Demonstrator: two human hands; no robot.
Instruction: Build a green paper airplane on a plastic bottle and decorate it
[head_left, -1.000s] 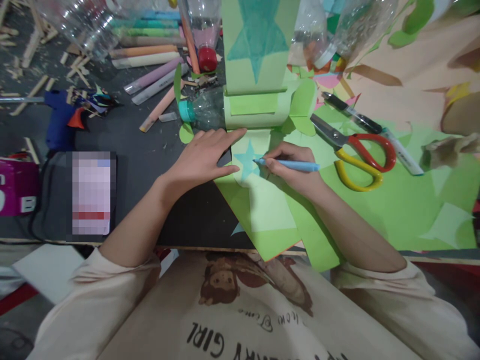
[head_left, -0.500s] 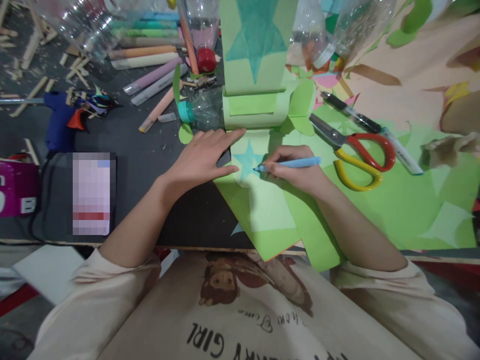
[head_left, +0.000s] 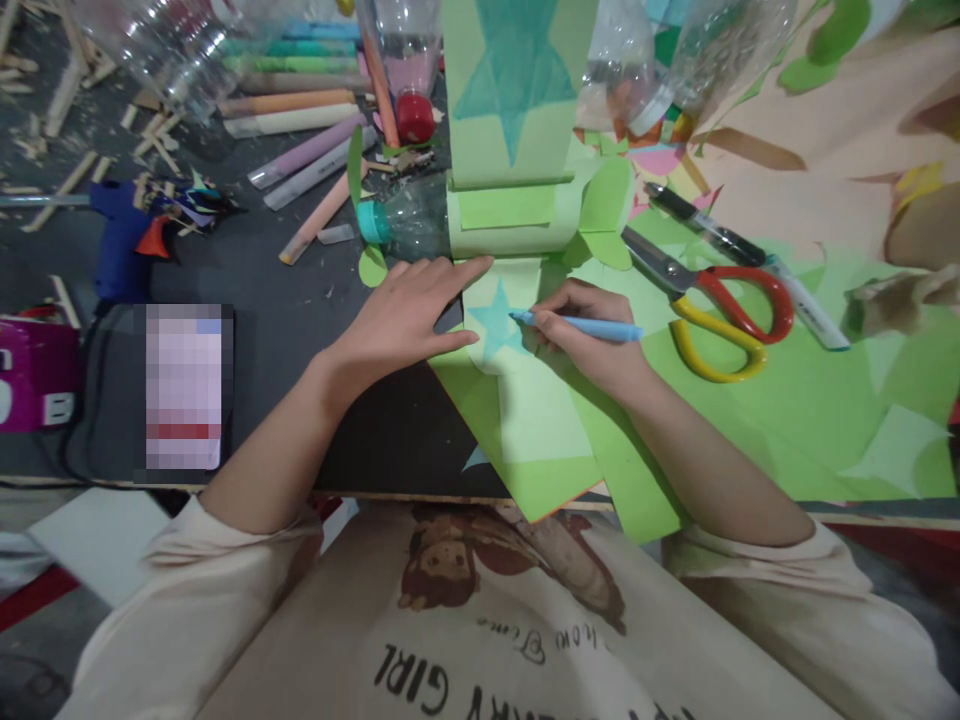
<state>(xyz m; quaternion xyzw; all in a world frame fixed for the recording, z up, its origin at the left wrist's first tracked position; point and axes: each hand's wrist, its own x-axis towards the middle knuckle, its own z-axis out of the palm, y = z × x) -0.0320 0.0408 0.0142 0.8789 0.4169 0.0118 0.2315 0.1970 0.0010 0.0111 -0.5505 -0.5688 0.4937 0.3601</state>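
Observation:
A light-blue felt-tip marker is pinched in my right hand, its tip on a blue star drawn on pale green paper. My left hand lies flat with fingers spread, thumb and index fingertips at the left side of that paper. Just beyond the star lies a clear plastic bottle with a teal cap, wrapped in green paper with leaf-shaped green pieces at both ends. Above it a green strip carries a larger teal star.
Scissors with red and yellow handles and a black marker lie to the right on green paper. At left are a blue glue gun, a phone and several markers. More bottles stand or lie at the back.
My right hand has shifted the marker's tip slightly up across the star, and the marker's tilt has changed. My left hand stays in place.

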